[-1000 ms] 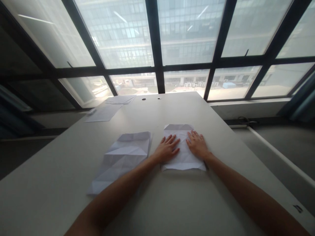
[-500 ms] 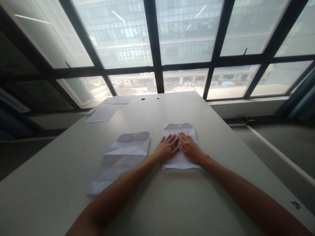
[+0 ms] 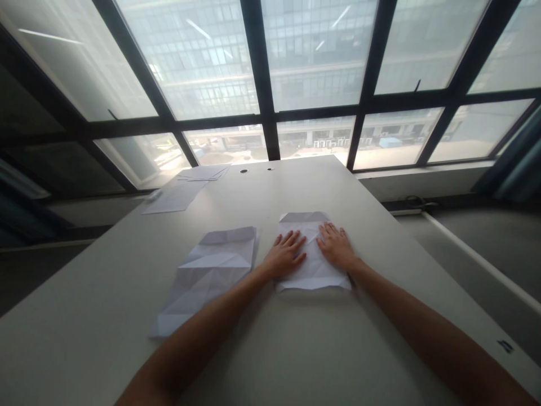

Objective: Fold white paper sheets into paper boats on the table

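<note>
A creased sheet of white paper (image 3: 311,270) lies on the white table, with fold lines across it and its near edge slightly raised. My left hand (image 3: 286,254) rests flat on its left part, fingers spread. On the right side of the same sheet, my right hand (image 3: 336,245) lies palm down with fingers stretched toward the far edge. A strip of bare paper shows between the two hands. To the left, partly behind my left forearm, is a larger creased white paper (image 3: 215,276) that neither hand touches.
More white sheets (image 3: 180,197) lie at the table's far left corner. Two small round holes, one of them a dark hole (image 3: 243,171), sit near the far edge of the table (image 3: 270,194). Tall windows (image 3: 313,56) stand beyond. A small dark object (image 3: 505,345) is at the right edge.
My right hand has slid to the right across the sheet, away from my left hand, which has stayed in place. The view has shifted slightly.
</note>
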`<state>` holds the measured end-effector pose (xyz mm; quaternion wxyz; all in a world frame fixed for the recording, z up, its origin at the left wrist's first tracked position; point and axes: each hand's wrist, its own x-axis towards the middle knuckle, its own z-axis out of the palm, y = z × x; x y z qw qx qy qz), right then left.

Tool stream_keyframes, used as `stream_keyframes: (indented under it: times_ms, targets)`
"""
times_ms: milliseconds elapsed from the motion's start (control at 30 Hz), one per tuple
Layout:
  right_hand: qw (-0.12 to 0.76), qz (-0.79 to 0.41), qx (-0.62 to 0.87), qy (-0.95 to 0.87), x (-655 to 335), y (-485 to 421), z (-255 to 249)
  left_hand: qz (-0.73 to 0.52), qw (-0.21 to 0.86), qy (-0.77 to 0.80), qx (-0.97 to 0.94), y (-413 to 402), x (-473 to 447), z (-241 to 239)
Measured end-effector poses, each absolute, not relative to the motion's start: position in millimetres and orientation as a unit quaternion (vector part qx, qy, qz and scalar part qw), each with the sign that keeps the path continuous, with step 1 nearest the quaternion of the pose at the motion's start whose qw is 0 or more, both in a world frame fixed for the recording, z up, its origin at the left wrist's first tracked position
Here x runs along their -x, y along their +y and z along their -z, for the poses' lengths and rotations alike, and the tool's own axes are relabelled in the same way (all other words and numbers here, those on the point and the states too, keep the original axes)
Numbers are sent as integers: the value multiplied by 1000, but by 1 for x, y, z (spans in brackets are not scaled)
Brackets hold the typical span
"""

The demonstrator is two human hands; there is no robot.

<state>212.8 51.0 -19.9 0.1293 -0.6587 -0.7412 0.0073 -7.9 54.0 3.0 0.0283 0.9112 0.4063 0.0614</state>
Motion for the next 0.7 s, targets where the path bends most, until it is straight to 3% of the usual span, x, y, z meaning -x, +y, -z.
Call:
stream_keyframes:
  times_ms: [233, 367, 533, 700]
  targets:
    - [212, 48, 694, -686, -222, 54, 19, -56, 26, 407, -912, 56, 8, 0]
    - [275, 48, 602, -748, -212, 49, 10, -57, 24, 404, -913, 55, 8, -2]
    - [210, -46, 494, -843, -193, 37, 10, -75, 24, 404, -911, 54, 7, -2]
    - [142, -60, 516, -843, -192, 36, 14, -76, 26, 408, -909, 55, 6, 2]
